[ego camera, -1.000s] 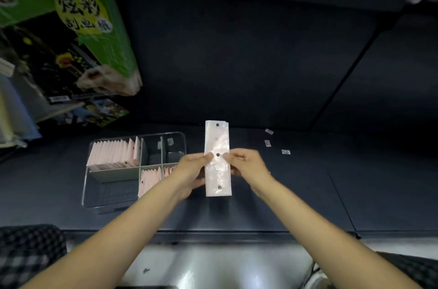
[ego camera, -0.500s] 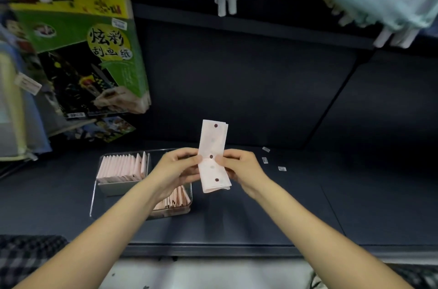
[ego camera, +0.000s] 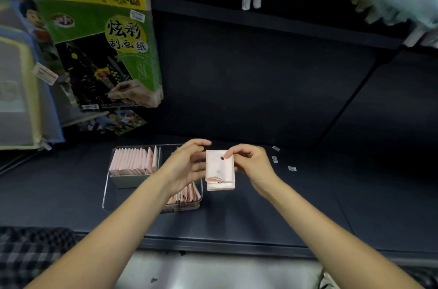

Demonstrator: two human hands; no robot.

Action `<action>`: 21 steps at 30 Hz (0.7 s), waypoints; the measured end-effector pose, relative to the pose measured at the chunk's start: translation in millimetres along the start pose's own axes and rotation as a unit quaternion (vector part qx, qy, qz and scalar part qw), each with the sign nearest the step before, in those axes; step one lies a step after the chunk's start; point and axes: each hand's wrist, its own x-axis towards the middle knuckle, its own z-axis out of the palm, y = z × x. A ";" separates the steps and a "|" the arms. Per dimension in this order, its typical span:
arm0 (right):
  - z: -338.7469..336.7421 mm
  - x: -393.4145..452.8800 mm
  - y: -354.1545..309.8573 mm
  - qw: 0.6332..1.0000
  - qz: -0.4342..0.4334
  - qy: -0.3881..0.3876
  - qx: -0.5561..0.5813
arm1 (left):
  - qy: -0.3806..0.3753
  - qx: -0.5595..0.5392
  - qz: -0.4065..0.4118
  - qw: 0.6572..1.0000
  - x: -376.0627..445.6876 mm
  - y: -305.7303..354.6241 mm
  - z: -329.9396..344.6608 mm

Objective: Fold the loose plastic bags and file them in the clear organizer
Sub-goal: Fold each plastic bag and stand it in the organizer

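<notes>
Dark shelf below hanging stationery: left hand and right hand each pinch the folded plastic bag (pale pink, dotted), held just off the clear organizer at its 3 o'clock side; filed bags stand inside

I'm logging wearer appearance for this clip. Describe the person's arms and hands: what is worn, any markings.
Both forearms are bare as far as the frame shows, with no sleeves in view. The left hand and right hand wear no gloves; no rings, watch, bracelets or markings are visible. The fingernails look short, though the picture is too soft to say more.
</notes>
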 end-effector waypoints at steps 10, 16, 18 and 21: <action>5.2 11.1 16.4 1.000 0.028 -0.012 -0.007 | 0.136 0.080 0.041 0.987 14.4 -23.0 -0.7; 14.9 18.9 22.7 0.994 0.009 0.012 -0.110 | 0.111 0.179 0.134 0.968 14.2 -25.1 -4.0; 16.4 23.6 22.8 0.995 0.018 0.030 -0.095 | 0.109 0.185 0.106 0.971 16.4 -26.0 -10.5; 16.4 30.5 25.9 0.997 0.036 0.056 -0.049 | 0.096 0.196 0.055 0.974 19.4 -29.2 -19.7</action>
